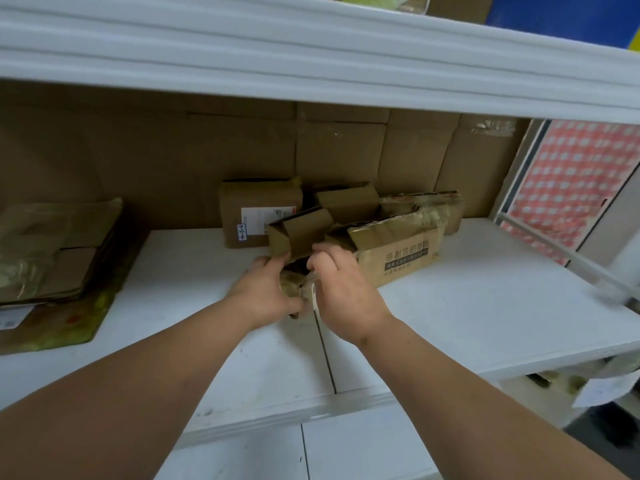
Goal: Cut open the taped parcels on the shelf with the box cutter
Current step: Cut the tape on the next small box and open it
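Two hands work on one small parcel at the middle of the white shelf (485,306). The left hand (265,292) has its fingers curled around the near end of the small parcel (294,289), which is wrapped in shiny tape. The right hand (341,289) sits just beside it, fingers bent down onto the same parcel. I cannot see a box cutter in either hand, so I cannot tell if the right hand holds one.

I think the step now is opening this small parcel, and its tape looks partly pulled loose. The next move likely needs the left hand to hold the parcel firm while the tape gets cut or peeled away from the fingers.

Behind the hands I count three more boxes. One open box (301,233) has its flaps up and touches the left fingertips. One long box with printed words (398,258) lies on its side at the right, also open. One closed box with a white label (258,213) stands at the back, still taped. One pile of flat cardboard (59,247) lies far left, well apart from the hands.
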